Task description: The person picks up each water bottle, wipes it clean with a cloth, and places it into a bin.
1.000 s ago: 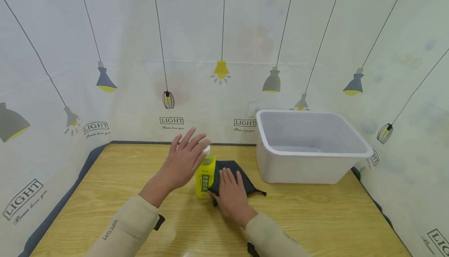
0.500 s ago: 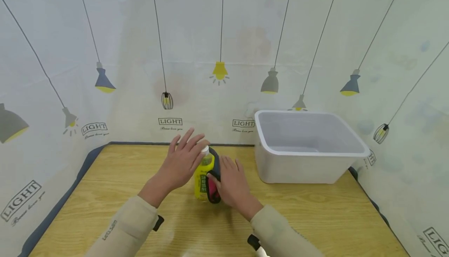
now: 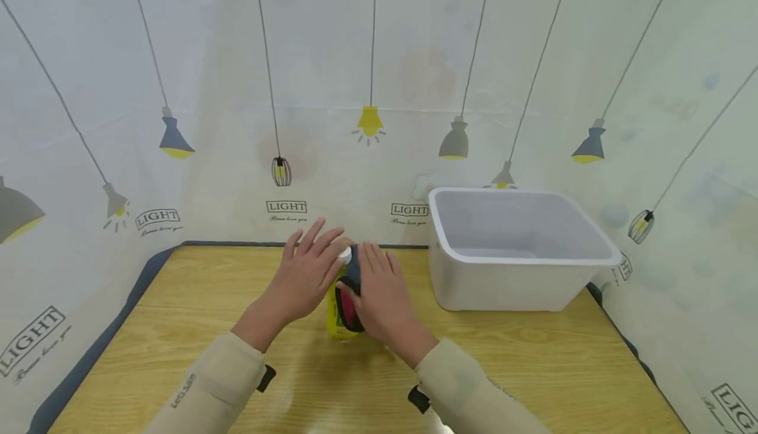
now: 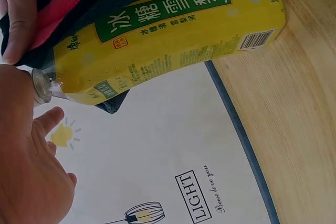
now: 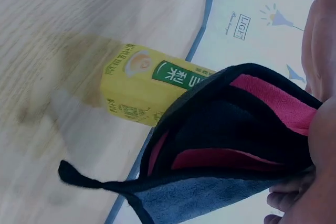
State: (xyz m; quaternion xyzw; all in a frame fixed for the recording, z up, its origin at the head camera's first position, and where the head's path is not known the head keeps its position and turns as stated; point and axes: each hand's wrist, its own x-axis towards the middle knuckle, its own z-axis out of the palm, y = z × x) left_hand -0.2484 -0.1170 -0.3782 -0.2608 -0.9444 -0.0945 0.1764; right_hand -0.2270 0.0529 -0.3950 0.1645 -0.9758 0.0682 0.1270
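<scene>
on the wooden table [image 3: 533, 355], right hand [image 3: 379, 292] presses fleecy cloth [image 5: 231, 150] (black, pink-lined) against yellow bottle [image 4: 168, 40].

bottle [image 3: 339, 302] on table [image 3: 533, 355], tub [image 3: 521, 250] right

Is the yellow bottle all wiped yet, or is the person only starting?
Probably only starting. Done: the dark cloth with pink lining is off the table and against the yellow bottle. In hand: the right hand presses it on while the left hand steadies the cap end. Left: most of the label shows uncovered, and the white bin looks empty.
</scene>
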